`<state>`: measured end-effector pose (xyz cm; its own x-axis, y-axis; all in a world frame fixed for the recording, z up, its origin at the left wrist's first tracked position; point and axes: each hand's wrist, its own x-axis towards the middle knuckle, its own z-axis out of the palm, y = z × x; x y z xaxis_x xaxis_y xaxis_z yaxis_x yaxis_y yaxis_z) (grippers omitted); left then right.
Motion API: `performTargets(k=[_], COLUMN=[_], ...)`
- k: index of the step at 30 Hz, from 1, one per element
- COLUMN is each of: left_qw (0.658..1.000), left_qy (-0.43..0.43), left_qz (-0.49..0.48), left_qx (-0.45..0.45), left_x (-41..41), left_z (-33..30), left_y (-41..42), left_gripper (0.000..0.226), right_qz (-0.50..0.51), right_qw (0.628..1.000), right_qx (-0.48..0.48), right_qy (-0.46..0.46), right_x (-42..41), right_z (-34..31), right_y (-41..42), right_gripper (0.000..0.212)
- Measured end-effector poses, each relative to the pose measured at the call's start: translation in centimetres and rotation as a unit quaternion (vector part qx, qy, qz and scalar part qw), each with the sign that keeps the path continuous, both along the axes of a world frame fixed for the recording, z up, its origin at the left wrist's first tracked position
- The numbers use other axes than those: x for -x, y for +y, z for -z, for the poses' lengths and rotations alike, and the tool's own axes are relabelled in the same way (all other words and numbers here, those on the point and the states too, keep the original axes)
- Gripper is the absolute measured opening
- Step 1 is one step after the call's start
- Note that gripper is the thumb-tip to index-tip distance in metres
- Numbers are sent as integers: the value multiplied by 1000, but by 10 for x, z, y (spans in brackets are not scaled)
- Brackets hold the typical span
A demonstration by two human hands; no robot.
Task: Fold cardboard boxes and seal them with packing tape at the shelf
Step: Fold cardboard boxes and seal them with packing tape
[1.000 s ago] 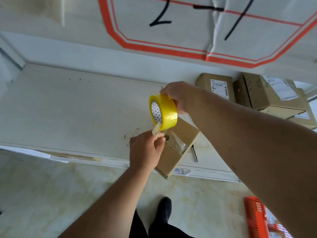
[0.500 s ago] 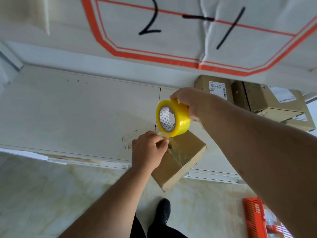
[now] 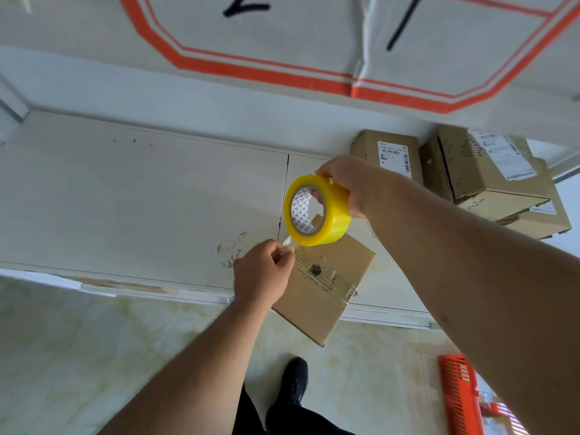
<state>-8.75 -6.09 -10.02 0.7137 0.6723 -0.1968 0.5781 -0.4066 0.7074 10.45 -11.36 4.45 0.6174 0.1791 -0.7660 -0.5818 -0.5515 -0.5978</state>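
A small brown cardboard box point(image 3: 320, 296) lies on the front edge of the white shelf point(image 3: 141, 199), one corner hanging over the floor. Clear tape strips cross its top around a dark hole. My right hand point(image 3: 348, 183) grips a yellow roll of packing tape point(image 3: 317, 211) just above the box's far corner. My left hand point(image 3: 263, 274) pinches the loose clear end of the tape at the box's left edge, a short stretch of tape running from its fingers up to the roll.
Sealed labelled cardboard boxes point(image 3: 489, 177) are stacked at the back right of the shelf. An orange plastic crate point(image 3: 461, 394) stands on the floor at lower right. My black shoe point(image 3: 295, 381) is below the box. A white sheet with orange lines point(image 3: 282, 67) hangs above.
The box has dropped from tilted to flat on the shelf edge. The tape roll has shifted slightly right and up, and my left hand still pinches the tape end by the box.
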Motion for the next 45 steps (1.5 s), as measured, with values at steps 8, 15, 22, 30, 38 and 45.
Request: performTargets(k=[8, 15, 22, 30, 38, 45], left_qw=[990, 971, 988, 979, 998, 992], left_qy=[-22, -131, 41, 95, 5, 29], left_qz=[-121, 60, 141, 154, -4, 117], left_qx=[71, -190, 47, 97, 57, -37], left_x=[0, 7, 8, 4, 15, 5], left_z=[-2, -13, -9, -6, -1, 6], left_y=[-3, -33, -39, -28, -39, -40], left_gripper=[40, 33, 54, 51, 40, 39], right_qz=[12, 0, -19, -126, -234, -168], right_qw=[1000, 1000, 999, 988, 962, 976], right_qx=[7, 10, 17, 34, 61, 34], right_qy=[6, -7, -26, -79, -128, -133], right_x=[-2, -1, 3, 23, 38, 55], right_z=[2, -1, -6, -10, -10, 6], right_y=[-4, 1, 0, 8, -63, -97], right_gripper=[15, 12, 12, 49, 21, 26])
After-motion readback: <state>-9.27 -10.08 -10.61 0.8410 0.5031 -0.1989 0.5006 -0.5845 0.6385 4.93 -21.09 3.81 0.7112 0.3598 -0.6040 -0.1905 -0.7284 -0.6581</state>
